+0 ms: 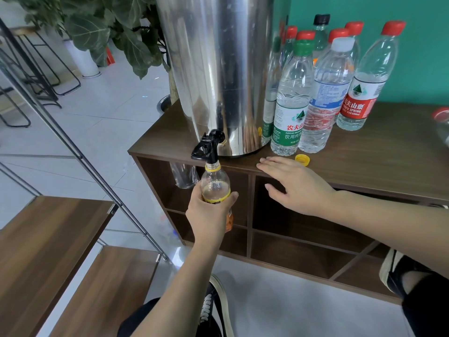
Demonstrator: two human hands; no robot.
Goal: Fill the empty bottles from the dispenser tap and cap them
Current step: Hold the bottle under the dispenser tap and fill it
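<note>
The dispenser (pixel 218 69) is mirror-bright silver steel with a black tap (pixel 206 148). Below the tap, the clear bottle (pixel 215 184) wears a yellow neck ring and an orange-yellow label. Right of the dispenser stand clear bottles with red caps (pixel 305 35), one black cap (pixel 321 19) and one white cap (pixel 343 43), labelled green-and-white or red-and-white. A yellow cap (pixel 302 159) lies on the dark brown wood-grain tabletop (pixel 376 152), before a teal wall (pixel 364 8).

Shiny steel dispenser (pixel 218 69), clear plastic bottle (pixel 215 183), matt wood-grain cabinet (pixel 364 154)

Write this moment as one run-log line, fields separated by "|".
step: filling | left hand: holds bottle under tap | right hand: open, rests on shelf edge | yellow cap: off, on shelf
</note>
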